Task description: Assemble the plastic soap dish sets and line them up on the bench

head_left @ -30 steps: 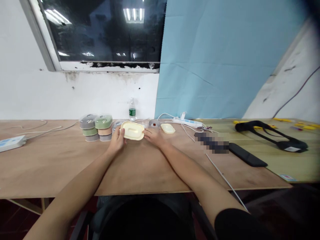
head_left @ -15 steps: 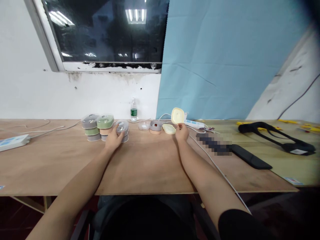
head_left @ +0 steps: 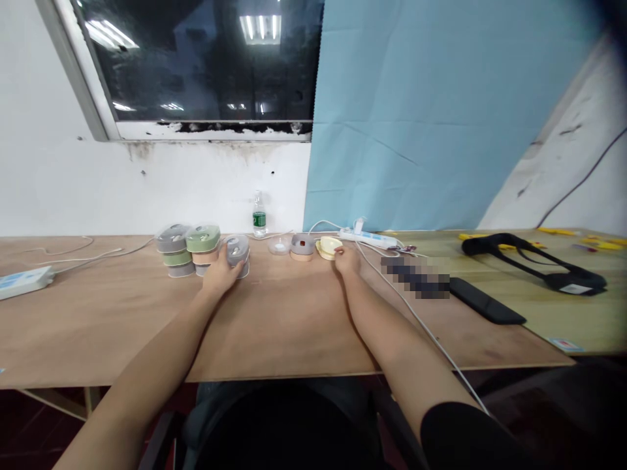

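My left hand (head_left: 223, 273) is curled around the front and left side of a small stack of lidded containers, gripping the grey container (head_left: 238, 247) on top. Just left of it stand a stack with a green container (head_left: 204, 237) on top and another with a grey top container (head_left: 173, 237). My right hand (head_left: 347, 259) pinches the edge of a pale yellow square lid (head_left: 330, 247), which lies over a second pale yellow piece, mostly hidden beneath. Beside it sits an open grey container (head_left: 302, 245) on a peach one, then a shallow clear lid (head_left: 279, 245).
A water bottle (head_left: 259, 215) stands by the wall. Behind my right hand lies a white power strip (head_left: 372, 239) with cables; another power strip (head_left: 27, 281) is at far left. A black phone-like slab (head_left: 484, 301) and a black strapped headset (head_left: 533, 264) lie on the right.
My right hand has lowered the upright yellow lid leftward onto the yellow piece on the table. My left hand stays at the grey container. The view has shifted slightly.
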A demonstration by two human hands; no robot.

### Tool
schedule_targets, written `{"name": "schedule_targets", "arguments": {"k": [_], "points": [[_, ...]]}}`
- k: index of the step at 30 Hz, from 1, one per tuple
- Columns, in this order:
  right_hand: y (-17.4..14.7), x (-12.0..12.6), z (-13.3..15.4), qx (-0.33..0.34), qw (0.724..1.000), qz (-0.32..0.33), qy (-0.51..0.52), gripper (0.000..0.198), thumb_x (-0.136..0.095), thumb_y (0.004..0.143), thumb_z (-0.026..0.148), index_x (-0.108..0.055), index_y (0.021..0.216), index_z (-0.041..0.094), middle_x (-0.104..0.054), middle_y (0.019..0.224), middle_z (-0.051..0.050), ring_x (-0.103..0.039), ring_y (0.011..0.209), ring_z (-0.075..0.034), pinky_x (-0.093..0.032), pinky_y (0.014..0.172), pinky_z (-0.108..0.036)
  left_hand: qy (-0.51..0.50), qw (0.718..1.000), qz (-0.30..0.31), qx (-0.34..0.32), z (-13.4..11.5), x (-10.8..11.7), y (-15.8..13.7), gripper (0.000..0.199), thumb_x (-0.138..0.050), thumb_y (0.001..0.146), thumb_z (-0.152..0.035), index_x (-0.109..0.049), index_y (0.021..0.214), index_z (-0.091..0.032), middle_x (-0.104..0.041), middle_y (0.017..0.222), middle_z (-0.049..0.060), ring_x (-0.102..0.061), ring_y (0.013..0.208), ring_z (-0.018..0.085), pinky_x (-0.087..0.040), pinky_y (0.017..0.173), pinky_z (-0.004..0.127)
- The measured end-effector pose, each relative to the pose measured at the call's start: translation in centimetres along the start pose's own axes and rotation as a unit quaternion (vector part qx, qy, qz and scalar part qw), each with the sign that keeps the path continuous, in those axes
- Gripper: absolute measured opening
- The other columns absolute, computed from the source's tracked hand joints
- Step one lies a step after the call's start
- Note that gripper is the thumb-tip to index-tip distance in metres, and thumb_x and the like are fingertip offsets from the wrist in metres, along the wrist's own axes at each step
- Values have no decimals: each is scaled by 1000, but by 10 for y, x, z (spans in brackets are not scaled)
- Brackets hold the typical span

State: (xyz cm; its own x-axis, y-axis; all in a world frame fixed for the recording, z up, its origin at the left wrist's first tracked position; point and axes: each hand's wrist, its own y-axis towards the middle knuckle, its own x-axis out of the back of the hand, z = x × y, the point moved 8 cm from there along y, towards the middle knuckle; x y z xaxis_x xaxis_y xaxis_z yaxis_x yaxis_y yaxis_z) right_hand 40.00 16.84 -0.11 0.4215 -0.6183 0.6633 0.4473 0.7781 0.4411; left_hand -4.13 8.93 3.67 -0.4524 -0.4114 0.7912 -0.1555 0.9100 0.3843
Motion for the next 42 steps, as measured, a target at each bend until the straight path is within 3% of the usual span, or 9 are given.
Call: {"name": "schedule_targets", "arguments": {"k": [4,8,12,16,21,25,30,35,42], "points": [[0,1,-1,-8,1000,-6,-10,28,-49,76,14,-72,89,21,-60,100,-9,-54,102,-24,-38,95,-35,-11,999,-39,-27,-5,11,-1,75,-54,82,-56,-31,144,-22,-65,113,14,-64,99,32,-49,79,40],[0,0,-1,-27,1000,-5,-5,35,-52,77,20,-67,108,22,-58,110,-11,-52,108,-24,-37,97,-36,-57,985,-104,-122,-19,25,-5,52,-50,87,-46,-48,132,-19,-65,89,7,-64,86,23,-49,80,35],[-2,-10,3,-22,998,46,-33,36,-55,80,36,-67,110,21,-60,111,-13,-55,106,-26,-39,94,-37,-33,972,-167,-163,-27,33,-11,49,-55,84,-44,-54,128,-21,-51,123,13,-57,109,27,-49,88,37],[-2,-13,3,-33,997,66,-31,34,-58,77,45,-70,98,20,-65,104,-11,-60,96,-25,-45,83,-34,18,990,-94,-107,-19,19,-6,62,-61,79,-48,-47,135,-24,-30,145,16,-49,121,34,-49,90,42],[-2,-11,2,-37,997,63,-13,31,-60,74,44,-69,87,18,-68,96,-11,-63,87,-24,-46,76,-31,43,996,-27,-75,-13,8,-3,71,-61,78,-50,-37,140,-24,-25,149,17,-46,125,35,-45,96,45],[-2,-12,2,-37,997,63,-2,22,-57,75,29,-69,89,18,-69,96,-10,-63,87,-23,-46,76,-30,44,996,-28,-72,-12,7,-3,71,-62,78,-49,-36,138,-23,-26,149,17,-46,125,34,-45,96,45],[-1,-12,2,-34,998,55,5,30,-50,76,21,-68,100,17,-67,105,-12,-63,93,-25,-47,80,-31,44,995,-41,-85,-13,10,-3,73,-66,75,-46,-36,136,-21,-33,146,17,-45,126,32,-47,94,42],[-2,-11,5,-28,998,56,7,25,-55,77,34,-70,86,16,-70,94,-12,-64,86,-24,-47,76,-30,64,995,-22,-72,-14,11,-3,82,-68,74,-46,-28,144,-28,-33,145,16,-51,119,33,-49,90,43],[-3,-12,3,-25,998,54,6,37,-70,61,50,-67,75,16,-68,79,-7,-62,76,-20,-48,72,-30,73,995,-19,-69,-13,10,-3,70,-65,77,-46,-39,139,-29,-28,149,15,-51,119,35,-50,89,45]]}}
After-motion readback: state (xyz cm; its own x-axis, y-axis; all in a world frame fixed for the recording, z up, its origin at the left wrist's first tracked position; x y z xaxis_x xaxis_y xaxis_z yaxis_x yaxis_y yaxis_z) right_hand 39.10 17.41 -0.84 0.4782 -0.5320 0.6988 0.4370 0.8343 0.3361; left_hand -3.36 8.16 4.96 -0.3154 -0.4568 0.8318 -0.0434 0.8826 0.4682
